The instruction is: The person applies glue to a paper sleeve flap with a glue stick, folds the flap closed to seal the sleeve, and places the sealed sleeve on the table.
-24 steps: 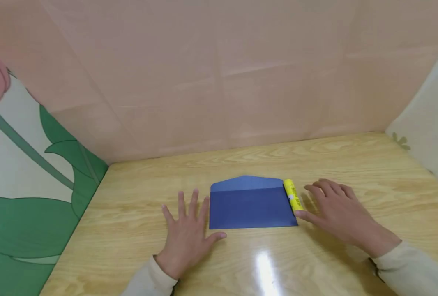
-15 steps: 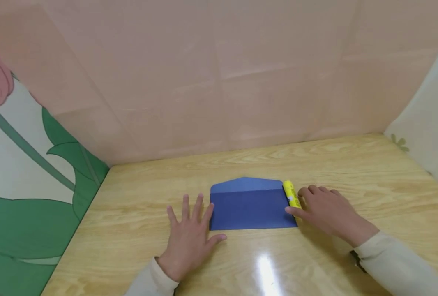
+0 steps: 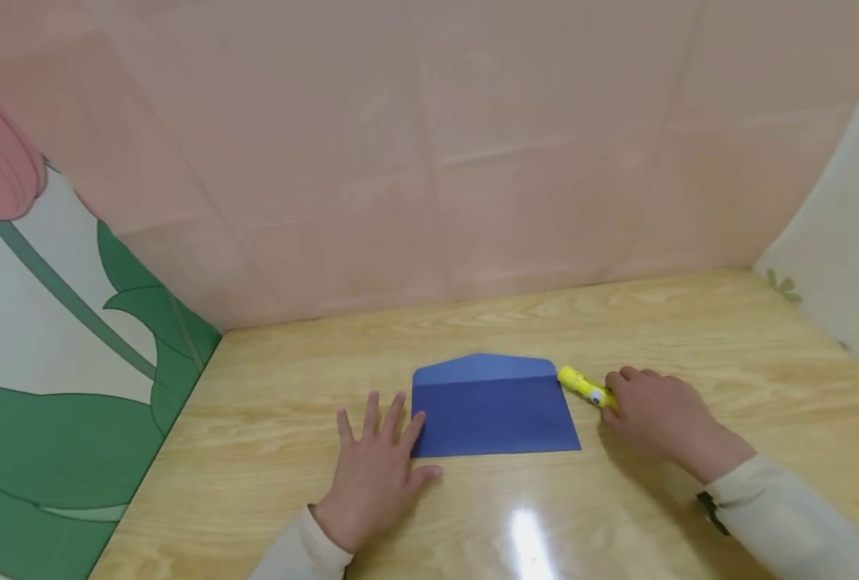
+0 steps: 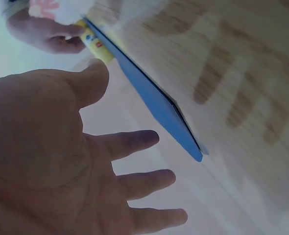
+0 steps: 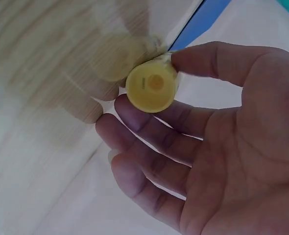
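A dark blue envelope (image 3: 495,419) lies flat on the wooden table, its lighter flap (image 3: 482,367) unfolded away from the person. To its left is my left hand (image 3: 371,483), palm down and fingers spread; in the head view the index fingertip overlaps the envelope's left edge. Just right of the envelope, my right hand (image 3: 657,412) pinches a yellow glue stick (image 3: 585,388) between thumb and fingers. The right wrist view shows the round end of that glue stick (image 5: 152,88) facing the camera. Whether it touches the table cannot be told.
The glossy wood-grain table (image 3: 277,387) carries a bright light reflection near the front. A pinkish sheet (image 3: 429,161) hangs along its back edge. Cloth with green leaves (image 3: 45,451) borders the left side, a pale cloth (image 3: 850,217) the right.
My right hand has closed its thumb and fingers on the glue stick and turned it, so its near end has swung right, away from the envelope. The left hand has barely shifted.
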Available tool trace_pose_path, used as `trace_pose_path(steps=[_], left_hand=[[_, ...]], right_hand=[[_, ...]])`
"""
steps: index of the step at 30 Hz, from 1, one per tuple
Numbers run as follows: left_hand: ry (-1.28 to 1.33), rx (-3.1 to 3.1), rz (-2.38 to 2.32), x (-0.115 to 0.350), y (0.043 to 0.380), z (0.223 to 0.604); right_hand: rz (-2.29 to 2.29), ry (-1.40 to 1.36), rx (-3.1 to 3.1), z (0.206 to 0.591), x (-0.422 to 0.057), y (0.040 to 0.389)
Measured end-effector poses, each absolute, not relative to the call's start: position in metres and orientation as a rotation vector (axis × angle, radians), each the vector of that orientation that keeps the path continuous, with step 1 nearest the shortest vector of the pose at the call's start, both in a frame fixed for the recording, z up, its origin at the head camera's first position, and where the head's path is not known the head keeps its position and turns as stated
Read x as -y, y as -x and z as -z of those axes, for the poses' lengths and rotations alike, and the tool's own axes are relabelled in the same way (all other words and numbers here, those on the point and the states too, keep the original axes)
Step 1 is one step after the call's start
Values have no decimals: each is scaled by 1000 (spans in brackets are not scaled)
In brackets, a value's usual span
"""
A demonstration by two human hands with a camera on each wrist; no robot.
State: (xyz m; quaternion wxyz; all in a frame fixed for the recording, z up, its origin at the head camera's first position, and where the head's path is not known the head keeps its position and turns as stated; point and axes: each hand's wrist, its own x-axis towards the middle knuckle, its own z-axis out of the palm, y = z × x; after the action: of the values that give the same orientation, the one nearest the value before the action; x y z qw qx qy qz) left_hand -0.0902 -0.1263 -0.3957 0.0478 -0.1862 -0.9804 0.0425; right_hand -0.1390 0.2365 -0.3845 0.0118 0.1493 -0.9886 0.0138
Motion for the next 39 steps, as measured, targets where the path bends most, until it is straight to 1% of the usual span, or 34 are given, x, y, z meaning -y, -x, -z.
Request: trace_pose_path(steps=[8, 12, 14, 18, 24, 27, 32, 39], left_hand=[[630, 3003, -191, 125, 94, 396], [621, 2988, -238, 124, 92, 401], [624, 2961, -293, 124, 88, 403], [688, 2896, -366, 124, 82, 405], [828, 2816, -158, 115, 73, 389], [929, 2728, -58, 107, 68, 386], [1036, 2593, 57, 97, 63, 382], [1050, 2529, 165, 88, 64, 378]], right_hand=[[-46, -487, 3079, 383, -236, 142], [-55, -515, 3044, 379, -227, 140], [-75, -549, 3015, 376, -219, 137], [-137, -718, 2958, 371, -198, 125], [-208, -1071, 2737, 376, -171, 104], [-226, -1178, 2655, 376, -161, 95], [-295, -1235, 2619, 371, -155, 83], [-324, -1219, 2593, 366, -158, 78]])
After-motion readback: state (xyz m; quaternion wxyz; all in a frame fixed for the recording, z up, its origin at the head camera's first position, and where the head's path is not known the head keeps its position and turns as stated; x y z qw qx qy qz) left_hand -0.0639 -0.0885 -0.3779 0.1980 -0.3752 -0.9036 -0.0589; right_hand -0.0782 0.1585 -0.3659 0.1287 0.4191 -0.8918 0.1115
